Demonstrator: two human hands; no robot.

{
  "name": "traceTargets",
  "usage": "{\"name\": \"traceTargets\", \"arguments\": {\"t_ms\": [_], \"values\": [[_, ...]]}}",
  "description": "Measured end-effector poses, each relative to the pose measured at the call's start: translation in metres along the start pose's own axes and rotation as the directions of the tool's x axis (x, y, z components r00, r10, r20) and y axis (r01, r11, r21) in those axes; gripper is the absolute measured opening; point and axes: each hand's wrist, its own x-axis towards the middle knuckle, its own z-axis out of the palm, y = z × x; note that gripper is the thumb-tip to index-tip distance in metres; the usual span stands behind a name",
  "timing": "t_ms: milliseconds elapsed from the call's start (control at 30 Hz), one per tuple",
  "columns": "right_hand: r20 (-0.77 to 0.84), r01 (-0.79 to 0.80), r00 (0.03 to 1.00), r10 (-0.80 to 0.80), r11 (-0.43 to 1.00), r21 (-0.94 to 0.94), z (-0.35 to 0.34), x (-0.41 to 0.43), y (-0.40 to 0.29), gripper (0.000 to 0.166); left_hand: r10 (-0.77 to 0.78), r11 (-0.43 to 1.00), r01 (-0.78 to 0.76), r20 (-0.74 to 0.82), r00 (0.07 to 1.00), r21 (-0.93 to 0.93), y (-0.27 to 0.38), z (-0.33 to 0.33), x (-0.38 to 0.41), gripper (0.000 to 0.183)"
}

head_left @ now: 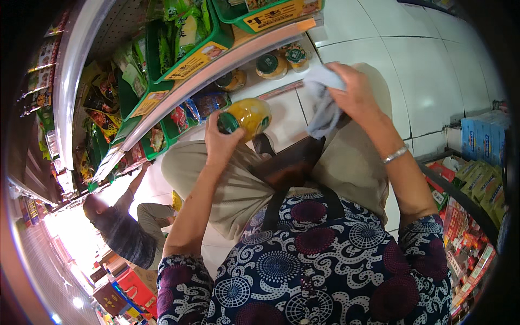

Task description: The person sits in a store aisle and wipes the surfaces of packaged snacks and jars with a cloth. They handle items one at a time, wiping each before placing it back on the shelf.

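My left hand [221,138] grips a glass jar [252,115] of yellow fruit by its green lid [228,123]. The jar is tilted sideways in the air above the floor, between my left knee and the shelf. In my right hand [353,91] a pale grey-blue cloth [323,101] is bunched, its lower end hanging loose and slightly blurred. The cloth and the jar are apart. More lidded jars, one with a green lid [267,63] and another [296,55] beside it, stand on the white bottom shelf [248,87]. A darker-looking jar [230,79] is partly under the upper shelf edge.
Green bins [191,57] of packaged food with price cards line the shelf above. At left, another person [122,227] crouches, reaching toward the shelf. Blue boxes [483,134] and a bin of red packets [467,231] stand at right. White tiles [418,73] cover the floor.
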Motion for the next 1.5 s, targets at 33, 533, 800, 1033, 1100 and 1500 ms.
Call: {"name": "traceTargets", "arguments": {"t_ms": [33,533,800,1033,1100,1500], "values": [[-0.089,0.032,0.995,-0.032,0.999,-0.005,-0.007,-0.008,0.005,0.036,-0.024,0.999,0.024,-0.008,1.0,0.032,-0.004,0.005,0.008,0.075],[-0.281,-0.079,0.958,0.062,0.996,-0.049,-0.031,-0.057,0.022,0.038,-0.032,0.941,0.03,0.001,0.999,0.338,-0.036,0.077,0.098,0.083],[-0.215,-0.082,0.974,0.067,0.995,-0.061,-0.029,-0.046,0.019,0.039,0.126,0.851,-0.15,0.082,0.989,0.503,-0.059,0.091,0.133,0.087],[-0.208,-0.1,0.975,0.085,0.993,-0.067,-0.031,-0.046,0.014,0.035,0.074,0.837,-0.147,0.157,0.985,0.528,-0.061,0.099,0.151,0.091],[-0.208,-0.113,0.973,0.098,0.992,-0.062,-0.031,-0.045,0.012,0.033,0.105,0.838,-0.184,0.179,0.978,0.513,-0.067,0.103,0.157,0.094],[-0.19,-0.098,0.978,0.081,0.992,-0.083,-0.031,-0.042,0.015,0.032,0.102,0.813,-0.229,0.257,0.961,0.535,-0.081,0.124,0.175,0.094]]}}
